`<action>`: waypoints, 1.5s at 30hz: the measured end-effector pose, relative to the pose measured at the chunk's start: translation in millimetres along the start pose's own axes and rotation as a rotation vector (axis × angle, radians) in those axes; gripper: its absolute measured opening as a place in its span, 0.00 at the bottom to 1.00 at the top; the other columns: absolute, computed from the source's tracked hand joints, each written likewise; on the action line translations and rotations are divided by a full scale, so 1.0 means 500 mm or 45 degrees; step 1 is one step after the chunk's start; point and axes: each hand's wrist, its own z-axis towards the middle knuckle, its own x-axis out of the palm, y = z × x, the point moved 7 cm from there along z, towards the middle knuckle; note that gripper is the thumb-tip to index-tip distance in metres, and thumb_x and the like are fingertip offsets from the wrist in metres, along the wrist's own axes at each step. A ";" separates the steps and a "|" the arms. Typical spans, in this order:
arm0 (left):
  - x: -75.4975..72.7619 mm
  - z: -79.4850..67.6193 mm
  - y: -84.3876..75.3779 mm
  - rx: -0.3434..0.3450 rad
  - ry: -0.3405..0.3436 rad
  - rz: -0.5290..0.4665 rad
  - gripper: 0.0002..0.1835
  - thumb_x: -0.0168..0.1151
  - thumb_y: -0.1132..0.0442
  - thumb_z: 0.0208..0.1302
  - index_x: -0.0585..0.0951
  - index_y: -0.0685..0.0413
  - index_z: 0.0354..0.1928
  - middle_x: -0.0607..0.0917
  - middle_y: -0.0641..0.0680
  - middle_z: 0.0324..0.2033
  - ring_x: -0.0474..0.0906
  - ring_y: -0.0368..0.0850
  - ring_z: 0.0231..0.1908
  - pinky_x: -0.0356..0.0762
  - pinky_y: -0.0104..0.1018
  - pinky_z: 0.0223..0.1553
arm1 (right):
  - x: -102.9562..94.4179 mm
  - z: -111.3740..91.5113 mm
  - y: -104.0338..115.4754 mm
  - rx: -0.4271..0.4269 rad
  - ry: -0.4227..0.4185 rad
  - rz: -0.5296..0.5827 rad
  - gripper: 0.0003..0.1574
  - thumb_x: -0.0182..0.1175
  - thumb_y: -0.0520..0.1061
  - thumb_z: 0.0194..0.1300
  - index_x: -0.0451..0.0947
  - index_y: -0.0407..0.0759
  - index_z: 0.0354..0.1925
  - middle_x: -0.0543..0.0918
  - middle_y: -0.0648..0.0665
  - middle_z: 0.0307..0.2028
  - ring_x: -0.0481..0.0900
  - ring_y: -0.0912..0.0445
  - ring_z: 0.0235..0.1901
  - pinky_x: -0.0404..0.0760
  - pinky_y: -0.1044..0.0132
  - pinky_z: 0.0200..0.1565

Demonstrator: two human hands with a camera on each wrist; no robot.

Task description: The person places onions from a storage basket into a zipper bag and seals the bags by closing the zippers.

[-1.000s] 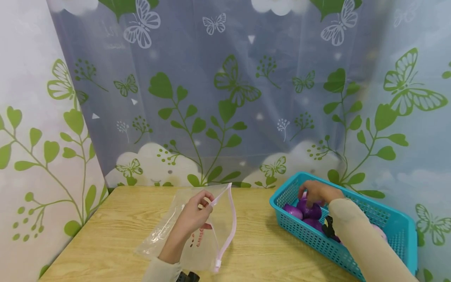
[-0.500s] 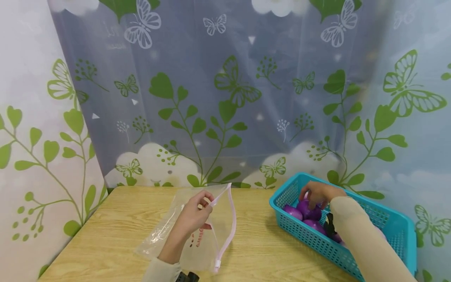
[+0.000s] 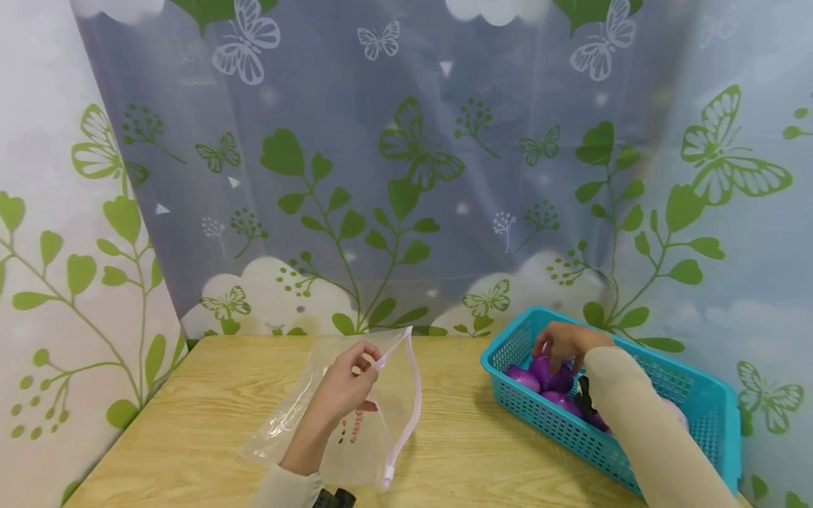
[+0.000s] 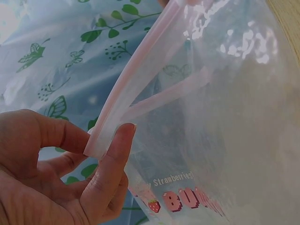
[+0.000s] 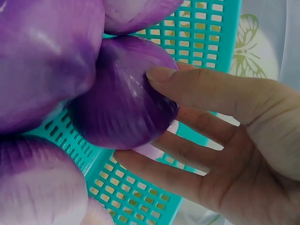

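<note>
My left hand (image 3: 346, 381) pinches the pink zip edge (image 4: 119, 89) of a clear plastic slider bag (image 4: 253, 117) between thumb and fingers. Red lettering and a small strawberry are printed on the bag, and its mouth gapes toward the right. A white slider (image 3: 389, 473) sits at the near end of the zip. Inside a turquoise basket at right, my right hand (image 3: 568, 342) grips a dark purple onion (image 5: 124, 93). The thumb lies on top of it and the fingers curl beneath. Other purple onions (image 5: 40, 178) crowd against it.
The perforated turquoise basket (image 3: 711, 386) stands angled on the right side of the wooden table (image 3: 457, 409); my right forearm crosses over it. Behind the table hangs a grey-blue curtain (image 3: 343, 106) with green leaves and butterflies.
The head view has shifted slightly. Both hands stay in nearly the same places, the left at the bag's zip and the right around the onion.
</note>
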 end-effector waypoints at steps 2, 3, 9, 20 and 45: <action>-0.001 0.001 0.001 -0.002 0.000 -0.001 0.10 0.52 0.71 0.70 0.78 0.54 0.49 0.72 0.55 0.36 0.70 0.44 0.27 0.91 0.47 0.27 | 0.002 0.003 0.003 0.003 -0.003 -0.019 0.29 0.72 0.31 0.55 0.83 0.43 0.56 0.80 0.32 0.60 0.81 0.40 0.57 0.93 0.53 0.40; -0.001 0.001 0.002 -0.003 0.000 -0.001 0.10 0.52 0.71 0.70 0.78 0.54 0.49 0.72 0.55 0.36 0.70 0.44 0.27 0.91 0.47 0.27 | 0.003 0.004 0.004 0.011 -0.004 -0.022 0.29 0.72 0.32 0.55 0.83 0.43 0.57 0.80 0.32 0.61 0.81 0.40 0.57 0.93 0.53 0.40; 0.000 0.000 0.004 -0.006 -0.004 0.003 0.10 0.52 0.72 0.70 0.78 0.54 0.49 0.72 0.55 0.36 0.69 0.43 0.26 0.91 0.48 0.27 | 0.008 0.004 0.014 -0.004 -0.009 -0.056 0.30 0.73 0.33 0.55 0.83 0.43 0.57 0.79 0.31 0.61 0.80 0.38 0.58 0.92 0.53 0.37; 0.002 0.002 0.002 0.007 -0.003 -0.006 0.11 0.52 0.72 0.70 0.78 0.53 0.49 0.73 0.55 0.36 0.70 0.45 0.27 0.91 0.47 0.26 | 0.001 0.006 0.012 -0.069 0.011 -0.031 0.28 0.71 0.32 0.57 0.83 0.42 0.57 0.78 0.28 0.61 0.80 0.35 0.58 0.92 0.50 0.38; 0.002 0.005 0.004 0.015 0.004 0.007 0.11 0.51 0.72 0.70 0.78 0.53 0.48 0.72 0.55 0.36 0.70 0.45 0.26 0.90 0.44 0.25 | -0.084 -0.076 0.068 -0.373 -0.079 0.231 0.28 0.69 0.39 0.66 0.78 0.35 0.63 0.72 0.22 0.65 0.70 0.26 0.66 0.93 0.52 0.41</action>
